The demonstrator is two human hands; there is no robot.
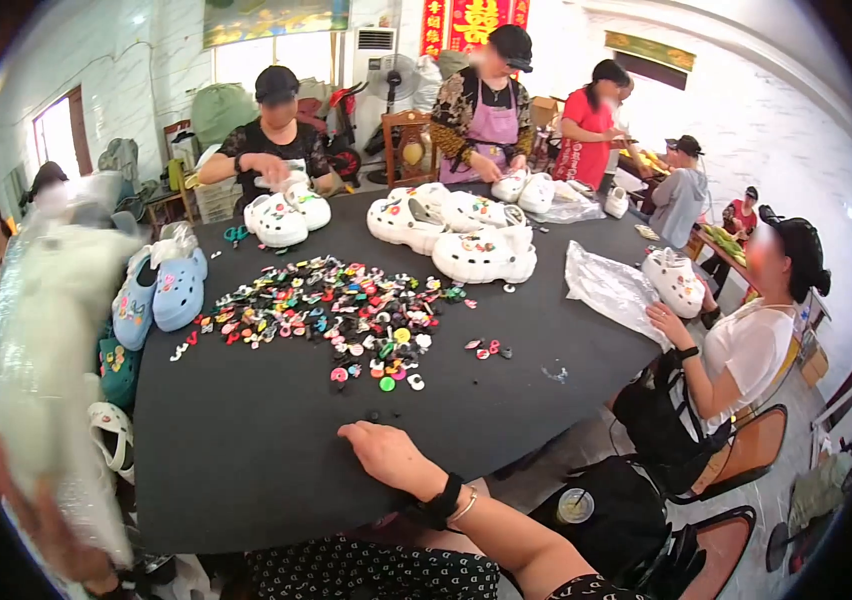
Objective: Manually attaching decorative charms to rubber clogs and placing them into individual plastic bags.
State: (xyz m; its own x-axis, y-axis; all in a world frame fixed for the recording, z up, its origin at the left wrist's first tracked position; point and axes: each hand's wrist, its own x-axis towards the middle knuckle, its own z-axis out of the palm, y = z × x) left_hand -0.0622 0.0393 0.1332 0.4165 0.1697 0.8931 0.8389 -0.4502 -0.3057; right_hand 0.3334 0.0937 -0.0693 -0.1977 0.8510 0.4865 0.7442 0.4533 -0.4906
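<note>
At the left rim, my left hand grips a clear plastic bag with pale, whitish contents. Motion smears both, so I cannot make out the contents' shape. My right hand rests on the near part of the dark table, fingers curled in and pressed together; whatever they might hold is hidden. Just beyond its fingertips lie small black charms. A wide heap of colourful shoe charms covers the table's middle.
Blue clogs hang over the left edge above green and white ones. White charmed clogs stand at the far side. Several co-workers sit or stand around, handling white clogs. A plastic bag lies right; a lidded cup rests on a black bag.
</note>
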